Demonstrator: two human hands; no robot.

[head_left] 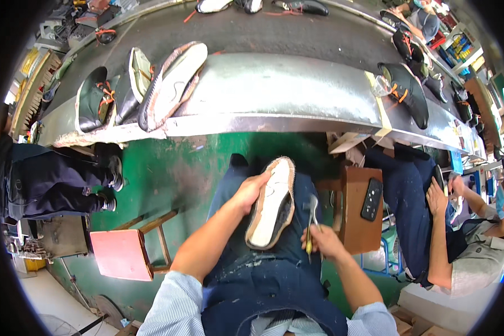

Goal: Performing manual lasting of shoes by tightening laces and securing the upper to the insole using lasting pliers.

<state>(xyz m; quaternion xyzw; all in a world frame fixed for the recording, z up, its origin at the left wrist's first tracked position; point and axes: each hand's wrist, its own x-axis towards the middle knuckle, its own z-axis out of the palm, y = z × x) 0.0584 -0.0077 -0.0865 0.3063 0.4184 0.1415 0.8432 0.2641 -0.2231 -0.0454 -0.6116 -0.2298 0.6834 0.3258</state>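
My left hand [248,194] grips an unsoled shoe [270,210] by its side, above my lap. The shoe's white underside faces up, ringed by a tan, rough edge, with a dark gap along its right side. Just right of it, my right hand [326,242] is closed around the handles of metal pincers [313,208]. Their head points away from me, apart from the shoe. Part of the handles is yellow.
Ahead runs a long metal-edged workbench [274,84] with shoes [173,84] on it at left and a black shoe [404,92] at right. A pink-topped stool [120,255] stands left. A black remote [372,199] lies on a brown stool [350,224]; a co-worker [476,246] sits beyond.
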